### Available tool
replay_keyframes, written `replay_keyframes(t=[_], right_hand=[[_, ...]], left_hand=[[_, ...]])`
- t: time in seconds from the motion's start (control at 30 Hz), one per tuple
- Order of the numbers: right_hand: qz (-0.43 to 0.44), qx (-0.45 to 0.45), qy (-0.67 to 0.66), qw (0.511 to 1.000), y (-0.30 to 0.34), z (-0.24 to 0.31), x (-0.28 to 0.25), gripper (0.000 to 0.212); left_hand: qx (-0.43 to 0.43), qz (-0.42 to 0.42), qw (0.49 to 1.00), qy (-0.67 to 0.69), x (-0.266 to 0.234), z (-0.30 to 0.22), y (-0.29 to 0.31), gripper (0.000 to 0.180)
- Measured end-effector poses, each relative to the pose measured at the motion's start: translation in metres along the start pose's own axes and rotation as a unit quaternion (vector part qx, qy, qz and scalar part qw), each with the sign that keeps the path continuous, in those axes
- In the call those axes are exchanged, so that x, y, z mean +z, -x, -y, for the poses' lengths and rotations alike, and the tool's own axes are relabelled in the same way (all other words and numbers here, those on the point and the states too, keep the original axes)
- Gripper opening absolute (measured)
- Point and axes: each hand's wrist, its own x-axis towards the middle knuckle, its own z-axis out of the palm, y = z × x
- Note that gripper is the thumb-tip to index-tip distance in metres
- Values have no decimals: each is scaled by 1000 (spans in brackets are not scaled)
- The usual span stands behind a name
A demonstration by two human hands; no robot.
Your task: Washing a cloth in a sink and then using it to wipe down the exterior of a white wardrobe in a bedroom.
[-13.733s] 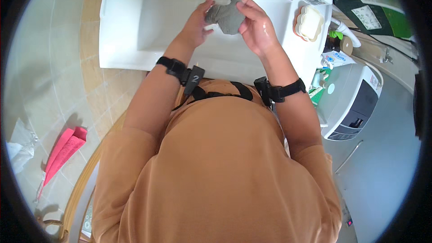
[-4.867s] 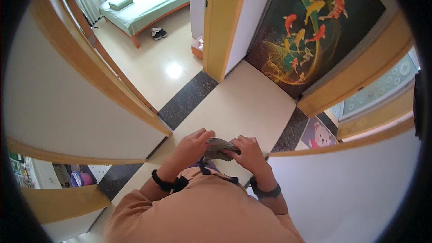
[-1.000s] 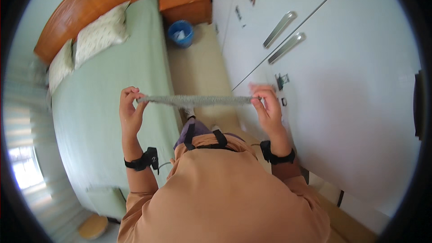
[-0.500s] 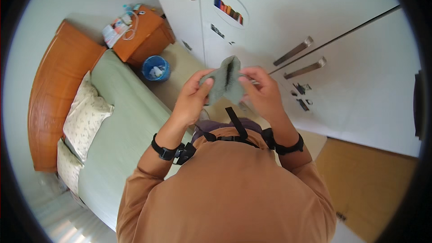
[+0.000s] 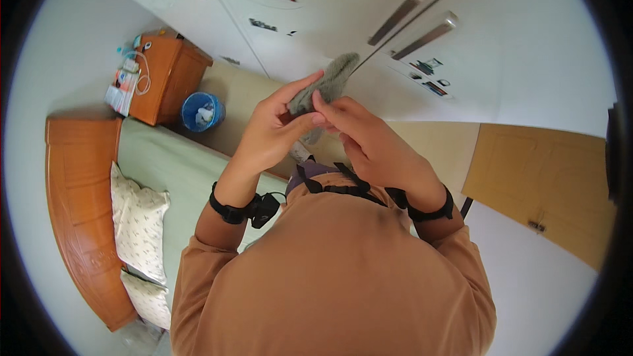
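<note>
In front of my body I hold a grey-green, fuzzy cloth item (image 5: 335, 74), folded into a narrow shape; its exact kind does not show. My left hand (image 5: 269, 128) grips its lower left part, with the fingers behind it. My right hand (image 5: 369, 138) is closed on its lower edge, the thumb lying over the front. Both thumbs meet near the cloth's lower end. A small flap of it hangs below the hands, and the upper end points up toward the wardrobe. Part of the cloth is covered by my fingers.
A white wardrobe (image 5: 316, 33) with metal handles (image 5: 425, 36) stands ahead. To the left are a bed (image 5: 191, 178) with a green sheet, patterned pillows (image 5: 140, 224), an orange-brown nightstand (image 5: 161, 79) and a blue bin (image 5: 203, 112). A wooden door (image 5: 534, 184) is at the right.
The cloth was spread between my hands with a dark fold showing. Now it is folded narrower, and my hands have come together. The view has turned, shifting the wardrobe and nightstand leftward.
</note>
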Motion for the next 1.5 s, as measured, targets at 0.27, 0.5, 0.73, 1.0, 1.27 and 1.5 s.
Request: replay_keyframes(t=[0.27, 0.5, 0.73, 1.0, 1.27, 1.5], right_hand=[[-114, -66, 199, 971, 58, -28, -57, 51], [38, 94, 82, 991, 115, -54, -67, 39], [-39, 157, -51, 985, 200, -128, -45, 47], [-279, 241, -562, 741, 323, -221, -43, 56], [-564, 70, -348, 746, 350, -194, -141, 55], [-643, -97, 160, 743, 231, -11, -287, 48]], left_hand=[[-13, 171, 967, -190, 44, -23, -5, 30], [69, 132, 882, -448, 101, -6, -9, 25], [139, 354, 816, -436, 211, 60, -42, 36], [-1, 120, 921, -371, 116, 245, -89, 19], [-475, -73, 736, -477, -137, 320, 55, 26], [-398, -338, 852, -43, -208, 307, -15, 33]])
